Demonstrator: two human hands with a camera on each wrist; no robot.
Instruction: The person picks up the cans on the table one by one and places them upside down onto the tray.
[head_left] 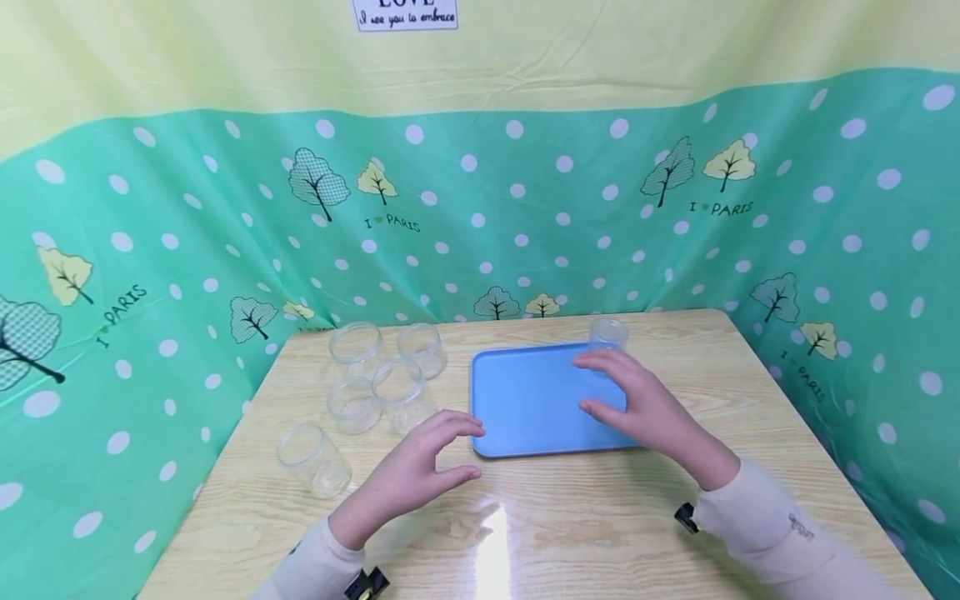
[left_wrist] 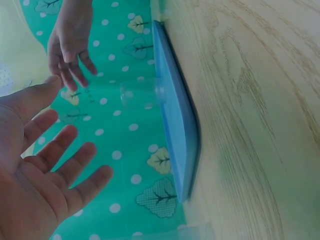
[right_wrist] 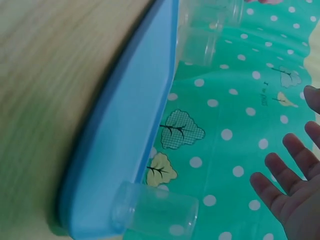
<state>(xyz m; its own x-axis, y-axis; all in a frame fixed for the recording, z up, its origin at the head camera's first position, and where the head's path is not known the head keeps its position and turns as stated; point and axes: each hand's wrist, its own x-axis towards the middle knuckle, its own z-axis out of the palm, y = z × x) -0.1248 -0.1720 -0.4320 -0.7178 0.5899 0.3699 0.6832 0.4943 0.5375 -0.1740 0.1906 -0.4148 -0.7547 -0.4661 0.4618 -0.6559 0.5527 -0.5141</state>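
Cup in far-right corner of tray; five cups left.

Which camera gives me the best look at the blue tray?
The head view: it looks down on the blue tray, showing most of its surface, though the right hand hides part. The left wrist view catches it nearly edge-on; the right wrist view shows it large but steeply slanted and cropped at the top.

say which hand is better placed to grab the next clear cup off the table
Probably the left hand: empty and near the five clear cups left of the blue tray. The right hand, also empty, is by the tray's right end.
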